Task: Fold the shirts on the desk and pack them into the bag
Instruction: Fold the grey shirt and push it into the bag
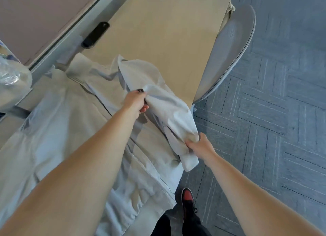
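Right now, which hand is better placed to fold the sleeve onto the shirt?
Probably the right hand: it grips the free end of the sleeve at the desk edge; the left hand pinches it over the shirt.

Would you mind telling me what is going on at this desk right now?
A person is folding a pale shirt spread on the desk. The left hand grips its sleeve near the shoulder and the right hand grips the cuff end, holding the sleeve lifted by the desk's edge. No fold looks finished yet.
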A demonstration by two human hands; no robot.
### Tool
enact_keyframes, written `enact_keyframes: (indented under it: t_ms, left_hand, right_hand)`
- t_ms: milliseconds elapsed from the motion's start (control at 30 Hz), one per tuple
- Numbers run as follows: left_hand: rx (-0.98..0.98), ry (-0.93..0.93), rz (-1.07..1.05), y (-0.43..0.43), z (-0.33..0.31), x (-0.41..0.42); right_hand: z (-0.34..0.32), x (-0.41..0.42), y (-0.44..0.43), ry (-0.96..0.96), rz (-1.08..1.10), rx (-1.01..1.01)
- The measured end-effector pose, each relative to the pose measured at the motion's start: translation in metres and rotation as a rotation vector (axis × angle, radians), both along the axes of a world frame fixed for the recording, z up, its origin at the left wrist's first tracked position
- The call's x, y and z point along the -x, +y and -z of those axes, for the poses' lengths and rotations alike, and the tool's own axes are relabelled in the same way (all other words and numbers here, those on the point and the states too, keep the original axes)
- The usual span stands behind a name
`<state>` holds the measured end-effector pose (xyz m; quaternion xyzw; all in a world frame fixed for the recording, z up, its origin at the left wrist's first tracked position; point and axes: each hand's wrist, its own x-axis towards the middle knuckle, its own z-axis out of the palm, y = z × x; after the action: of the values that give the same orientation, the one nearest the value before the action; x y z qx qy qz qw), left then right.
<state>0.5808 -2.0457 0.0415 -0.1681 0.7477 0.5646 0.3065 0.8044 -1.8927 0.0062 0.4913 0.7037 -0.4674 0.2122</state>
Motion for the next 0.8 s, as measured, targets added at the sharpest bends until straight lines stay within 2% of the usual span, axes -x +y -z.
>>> enact_keyframes:
  t_ms: [100,200,300,367,500,600,667,733,800]
  left_hand:
    - [-0.010,0.067,-0.102,-0.002,-0.001,-0.001]
    - [0.012,0.165,-0.226,-0.019,-0.007,-0.007]
    - [0.009,0.226,-0.320,-0.046,-0.009,-0.009]
    - [0.009,0.150,-0.344,-0.061,0.001,-0.014]
    - [-0.030,-0.138,-0.395,-0.069,0.028,-0.038]
    - [-0.014,-0.159,-0.412,-0.065,0.026,-0.041]
    - [0.132,-0.003,-0.377,-0.059,0.015,-0.038]
    - [0.357,0.300,-0.240,-0.048,-0.001,-0.035]
    - [0.262,0.481,-0.016,-0.026,-0.021,-0.040]
  right_hand:
    - [0.015,0.000,0.003,0.016,0.065,0.015]
    - [0.010,0.002,0.005,0.153,0.046,-0.013]
    - [-0.002,-0.001,0.014,0.285,0.009,0.202]
    - [0.000,-0.003,0.019,0.221,-0.116,0.212]
    - [0.017,0.001,0.015,0.047,-0.339,0.003]
    - [0.025,0.005,0.013,0.014,-0.414,-0.069]
    - [0.025,0.004,0.016,-0.006,-0.378,-0.113]
    - [0.023,0.003,0.019,0.011,-0.385,-0.155]
    - [0.022,0.002,0.020,0.043,-0.426,-0.185]
